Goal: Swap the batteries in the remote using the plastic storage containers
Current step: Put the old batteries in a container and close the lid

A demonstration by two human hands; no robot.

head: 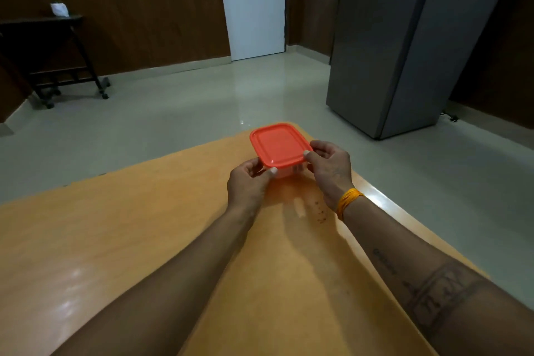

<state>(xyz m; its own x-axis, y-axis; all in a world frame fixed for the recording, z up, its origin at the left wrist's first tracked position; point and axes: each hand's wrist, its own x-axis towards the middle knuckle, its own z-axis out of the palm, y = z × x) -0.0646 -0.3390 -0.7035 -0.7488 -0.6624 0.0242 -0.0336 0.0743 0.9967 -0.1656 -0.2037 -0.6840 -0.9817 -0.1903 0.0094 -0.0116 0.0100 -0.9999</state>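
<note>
A clear plastic container with an orange lid [278,144] sits near the far corner of the wooden table [115,234]. My left hand [248,185] grips its near left corner, thumb on the lid's edge. My right hand [331,166], with an orange thread band on the wrist, holds the near right corner, thumb pressed on the lid rim. The lid lies flat on the box. What is inside the container is hidden. No remote or batteries show in this view.
The table's right edge [384,199] runs close beside my right forearm. Beyond it stands a tall grey cabinet [404,46] on the tiled floor. A dark wheeled trolley [57,52] stands at the far left, near a white door [254,3].
</note>
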